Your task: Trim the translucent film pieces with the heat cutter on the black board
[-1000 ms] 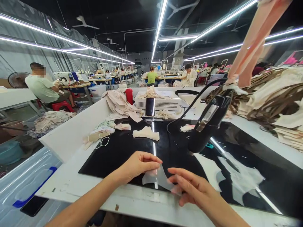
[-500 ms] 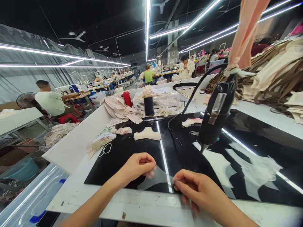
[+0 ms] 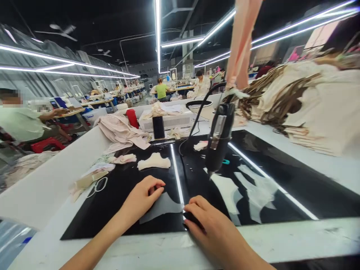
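Sheer piece (image 3: pixel 164 208): between the hands, on black board (image 3: pixel 98 219); nothing layered on it yet. Left hand (image 3: pixel 144 195): loosely curled beside it; hold unclear. Right hand (image 3: pixel 209 221): half-curled, fingertips at its tip; hold unclear. Beyond right hand: cream piece (image 3: pixel 227 189), apparently already layered over sheer backing (image 3: pixel 237 196).

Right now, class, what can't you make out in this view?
Head view:
Left grip: any hold on the translucent piece, hidden by the grip itself.
Black tool: tip too small to judge contact with the board.
Seated person: back cut off by the picture's left edge.
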### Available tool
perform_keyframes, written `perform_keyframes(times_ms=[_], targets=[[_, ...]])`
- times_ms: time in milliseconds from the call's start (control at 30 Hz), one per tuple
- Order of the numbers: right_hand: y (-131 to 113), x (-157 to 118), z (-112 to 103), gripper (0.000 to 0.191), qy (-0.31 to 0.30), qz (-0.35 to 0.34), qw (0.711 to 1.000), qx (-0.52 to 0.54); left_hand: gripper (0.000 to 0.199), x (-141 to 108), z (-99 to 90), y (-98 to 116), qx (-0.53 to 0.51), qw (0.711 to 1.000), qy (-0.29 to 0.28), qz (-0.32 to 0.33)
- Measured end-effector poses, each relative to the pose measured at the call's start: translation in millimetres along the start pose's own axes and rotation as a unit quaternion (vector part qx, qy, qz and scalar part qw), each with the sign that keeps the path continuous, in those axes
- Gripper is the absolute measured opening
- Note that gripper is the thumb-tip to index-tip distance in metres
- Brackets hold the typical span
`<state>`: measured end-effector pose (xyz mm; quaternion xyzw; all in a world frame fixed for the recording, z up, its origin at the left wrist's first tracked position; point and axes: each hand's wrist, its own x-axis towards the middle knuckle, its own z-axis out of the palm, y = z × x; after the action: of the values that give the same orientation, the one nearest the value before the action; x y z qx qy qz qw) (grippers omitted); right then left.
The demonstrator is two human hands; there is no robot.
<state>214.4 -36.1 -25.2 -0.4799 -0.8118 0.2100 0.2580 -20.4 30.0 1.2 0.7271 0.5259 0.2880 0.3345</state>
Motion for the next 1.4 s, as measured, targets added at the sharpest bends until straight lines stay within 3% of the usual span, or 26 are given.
perform_keyframes(times_ms=[167,333,433,567,767,933,1200,1400], targets=[[11.0,-33.8,-32.5,0.016,0.040,0.009,0.999,-0.021,0.031,6.1,-3.7,-22.2,0.069,0.995,0.056,0.051],[42.6,-77.6,-85.1,0.022,0.109,0.162,0.980,-0.042,0.040,7.6,-5.8,-36.2,0.056,0.993,0.108,0.007],[62.7,-92.9,-103.1,0.025,0.142,0.248,0.956,-0.064,0.047,7.7,-6.4,-36.8,0.055,0.991,0.120,-0.023],[71.8,-95.8,-104.9,0.023,0.150,0.282,0.945,-0.063,0.049,8.4,-5.4,-40.8,0.063,0.990,0.121,-0.029],[62.3,-86.7,-99.0,0.018,0.136,0.289,0.945,-0.071,0.045,6.2,-5.5,-44.7,0.071,0.989,0.132,-0.006],[61.2,-83.9,-95.9,0.008,0.110,0.256,0.957,-0.074,0.045,6.8,-7.2,-41.2,0.083,0.988,0.131,0.020],[66.5,-81.3,-96.8,0.030,0.117,0.227,0.967,-0.016,0.045,7.8,-8.1,-40.5,0.094,0.987,0.124,0.029],[69.8,-74.9,-104.0,0.036,0.181,0.244,0.949,0.085,0.045,8.3,-8.2,-35.7,0.093,0.988,0.122,0.029]])
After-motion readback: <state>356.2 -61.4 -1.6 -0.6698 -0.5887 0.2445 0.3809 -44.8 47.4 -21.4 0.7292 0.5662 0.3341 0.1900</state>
